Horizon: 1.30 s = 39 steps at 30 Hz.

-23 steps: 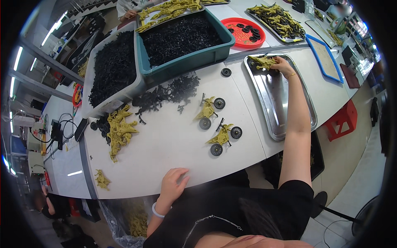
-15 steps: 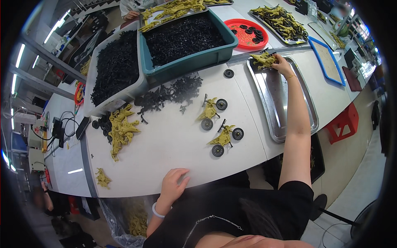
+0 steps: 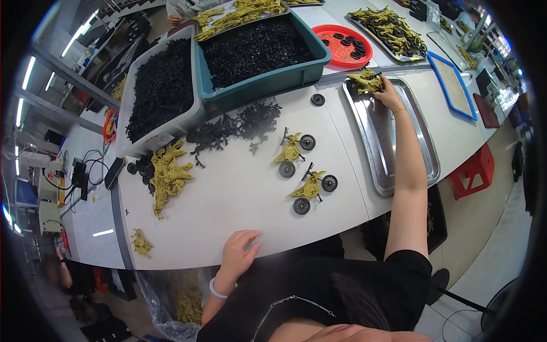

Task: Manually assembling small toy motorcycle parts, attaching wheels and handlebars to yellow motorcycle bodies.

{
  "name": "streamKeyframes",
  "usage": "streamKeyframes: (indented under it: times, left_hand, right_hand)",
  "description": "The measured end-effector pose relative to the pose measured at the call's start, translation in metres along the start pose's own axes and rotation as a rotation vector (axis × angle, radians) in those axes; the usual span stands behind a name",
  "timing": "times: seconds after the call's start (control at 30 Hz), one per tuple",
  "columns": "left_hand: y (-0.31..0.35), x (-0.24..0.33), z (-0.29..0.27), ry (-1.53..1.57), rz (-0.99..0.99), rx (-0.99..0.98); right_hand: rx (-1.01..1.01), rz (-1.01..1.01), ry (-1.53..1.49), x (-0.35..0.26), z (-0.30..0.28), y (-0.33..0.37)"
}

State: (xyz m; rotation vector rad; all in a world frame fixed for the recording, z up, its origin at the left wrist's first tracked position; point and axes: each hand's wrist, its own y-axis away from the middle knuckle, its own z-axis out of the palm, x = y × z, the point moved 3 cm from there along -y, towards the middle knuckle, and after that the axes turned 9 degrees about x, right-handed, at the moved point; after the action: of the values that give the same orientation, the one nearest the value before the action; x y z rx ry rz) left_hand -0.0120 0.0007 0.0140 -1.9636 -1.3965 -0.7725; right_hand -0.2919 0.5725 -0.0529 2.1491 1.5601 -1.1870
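Note:
My right arm reaches over a metal tray (image 3: 393, 185) on the right. At the tray's far end my right hand (image 3: 391, 96) is closed on a yellow-green toy motorcycle (image 3: 365, 81); its lower parts are partly hidden. My left hand (image 3: 239, 252) rests at the near table edge, fingers loosely curved, thumb apart, holding nothing. Between the hands on the white table lie two toy motorcycles, one farther (image 3: 290, 149) and one nearer (image 3: 308, 187), each with black wheels and a black handlebar part. A loose black wheel (image 3: 317, 100) lies near the tray.
A grey-white bin (image 3: 196, 117) and a teal bin (image 3: 268, 85) hold small black parts, some scattered before them. Yellow-green bodies (image 3: 168, 176) and black wheels (image 3: 147, 170) are piled left. A red plate (image 3: 342, 61), a loaded tray (image 3: 419, 56) and a blue-rimmed tray (image 3: 472, 115) stand farther back.
The view has shifted very slightly. My right hand stays at the tray's far end with the toy motorcycle, and my left hand keeps its place at the table edge.

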Motion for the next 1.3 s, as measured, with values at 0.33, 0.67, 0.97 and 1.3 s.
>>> streamKeyframes:
  times: [0.33,0.67,0.97,1.3]
  left_hand:
    - [0.005,-0.004,-0.008,-0.043,0.046,0.083]
    - [0.027,-0.029,-0.027,-0.076,-0.032,0.193]
    - [0.013,-0.025,-0.024,-0.051,-0.068,0.171]
    - [0.012,-0.025,-0.02,-0.055,-0.061,0.163]
  right_hand:
    - [-0.018,0.031,-0.205,0.093,-0.005,-0.031]
    - [0.026,0.017,-0.108,0.038,0.019,0.019]
    - [0.25,0.014,-0.333,0.058,-0.009,0.016]
    - [0.219,0.065,-0.133,0.063,-0.005,0.01]
